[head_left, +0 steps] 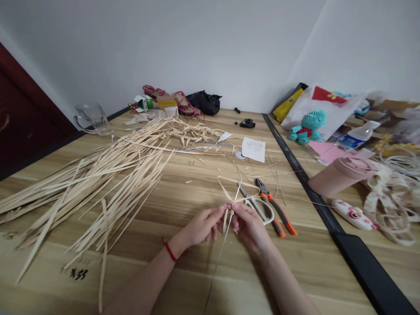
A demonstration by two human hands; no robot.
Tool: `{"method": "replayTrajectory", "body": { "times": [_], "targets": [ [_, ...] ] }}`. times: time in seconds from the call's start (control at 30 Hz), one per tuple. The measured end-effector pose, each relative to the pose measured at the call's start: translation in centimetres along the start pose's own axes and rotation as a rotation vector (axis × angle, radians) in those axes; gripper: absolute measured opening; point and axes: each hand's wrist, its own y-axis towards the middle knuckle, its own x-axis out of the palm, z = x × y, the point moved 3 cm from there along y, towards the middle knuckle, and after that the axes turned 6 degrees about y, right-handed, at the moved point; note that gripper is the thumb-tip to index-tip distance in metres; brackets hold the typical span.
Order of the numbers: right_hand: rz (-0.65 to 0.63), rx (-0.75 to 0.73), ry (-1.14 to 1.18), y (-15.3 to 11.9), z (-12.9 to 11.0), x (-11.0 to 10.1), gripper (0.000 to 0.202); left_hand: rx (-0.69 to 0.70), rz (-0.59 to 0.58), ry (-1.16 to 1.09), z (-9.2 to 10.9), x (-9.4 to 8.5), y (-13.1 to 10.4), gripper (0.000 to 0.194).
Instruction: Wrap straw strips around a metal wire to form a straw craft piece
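Note:
Between my two hands is a small piece of looped pale flat strips (226,188), folded around a thin metal wire (218,258). The wire slants from the near edge of the view up past my fingers. My left hand (205,224), with a red cord on the wrist, pinches the strips from the left. From the right, my right hand (247,222) grips them where they cross the wire. Just beyond my right hand lie white-handled scissors (267,210), partly hidden by the strips. Beside them rest orange-handled pliers (280,210).
Long loose pale strips (98,183) cover the left of the table. Woven pieces (193,131), a paper note (253,149) and a glass mug (93,118) lie farther back. On the right are a pink roll (341,175), a teal crocheted toy (310,127) and a bottle (357,134).

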Motion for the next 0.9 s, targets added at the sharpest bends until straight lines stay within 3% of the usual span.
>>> {"method": "replayTrajectory", "body": {
  "times": [0.23,0.43,0.6,0.77,0.9],
  "targets": [
    [0.009,0.008,0.0,0.1,-0.8,-0.5,0.03,0.014,-0.031,0.0,-0.1,1.3,0.2,0.041],
    [0.1,-0.048,0.04,0.4,-1.0,-1.0,0.025,0.261,0.174,0.546,1.5,0.4,-0.6,0.035],
    [0.164,-0.14,0.087,0.7,-2.1,-2.3,0.021,0.364,0.249,0.938,1.4,-0.5,-0.7,0.03],
    [0.235,-0.203,0.129,0.5,-3.7,-3.4,0.019,0.362,0.261,1.042,1.4,-1.9,-0.7,0.03],
    [0.271,-0.244,0.145,0.2,-4.5,-3.5,0.019,0.345,0.173,1.021,2.0,-2.7,-1.3,0.027]
  ]
}}
